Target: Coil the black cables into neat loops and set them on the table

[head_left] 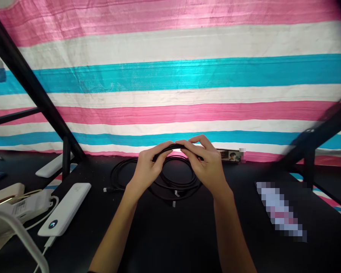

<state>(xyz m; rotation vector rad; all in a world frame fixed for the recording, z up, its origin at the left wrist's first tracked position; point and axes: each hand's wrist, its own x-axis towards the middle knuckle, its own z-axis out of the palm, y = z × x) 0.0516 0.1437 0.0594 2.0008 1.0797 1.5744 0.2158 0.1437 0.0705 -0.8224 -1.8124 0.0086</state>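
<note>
Both hands grip a coiled black cable (178, 185) just above the dark table. My left hand (150, 163) pinches the top of the loop between thumb and fingers. Close beside it, my right hand (204, 159) pinches the same bundle, its index finger raised and bent. Lower loops hang or rest below the hands; which of them touch the table I cannot tell. On the left a further loop lies with a light-tipped connector (105, 189). Two small pale ends or tags (174, 204) show at the bottom of the coil.
A white power bank (64, 210) with a plugged-in lead lies at left, near a white power strip (34, 204). A phone (230, 156) stands behind my right hand. A blurred-out flat object (281, 212) lies at right. Black metal frame bars (42, 102) and striped sheeting (170, 76) bound the table.
</note>
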